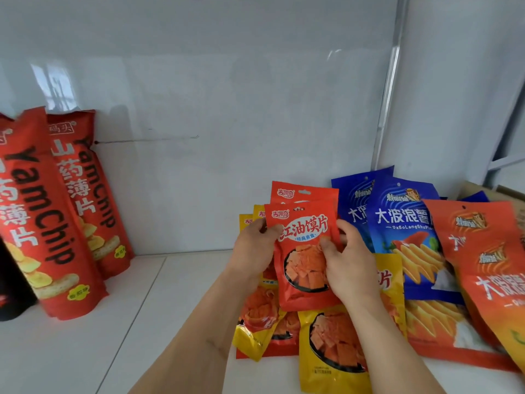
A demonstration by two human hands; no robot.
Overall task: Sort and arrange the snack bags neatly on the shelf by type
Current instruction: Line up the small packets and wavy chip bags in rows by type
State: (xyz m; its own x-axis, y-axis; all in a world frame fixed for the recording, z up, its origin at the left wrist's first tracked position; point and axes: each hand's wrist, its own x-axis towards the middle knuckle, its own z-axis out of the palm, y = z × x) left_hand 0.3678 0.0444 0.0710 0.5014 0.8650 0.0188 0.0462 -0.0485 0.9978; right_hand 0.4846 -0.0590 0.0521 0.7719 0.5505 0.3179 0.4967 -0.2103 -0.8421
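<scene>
Head view of a white shelf (pixel 85 351) during sorting of snack bags. Both hands held a small red snack bag (pixel 305 251) upright above a pile toward the right side of the shelf. The left hand (pixel 255 245) gripped the bag's left edge, thumb on the front near the upper corner. The right hand (pixel 346 265) gripped the right edge, thumb curled over the printed front and fingers behind the bag. A second red bag (pixel 304 191) of the same print stood just behind the held one, only its top showing. Beneath the hands lay yellow bags (pixel 332 351) of the same small format, overlapping one another, some partly hidden by the forearms. To the right of this pile, blue bags (pixel 403 223) with wavy chips printed on them leaned against the rear right corner, and large orange-red bags (pixel 483 265) overlapped them at the right edge of the shelf; how many bags lay in that stack could not be told. Well apart, at the left end of the shelf, two tall red yam-chip bags (pixel 51 217) stood tilted against the back wall (pixel 227 109), one in front of the other. A dark package (pixel 11 285), cut off by the frame, stood at the far left edge, touching the nearer yam-chip bag.
</scene>
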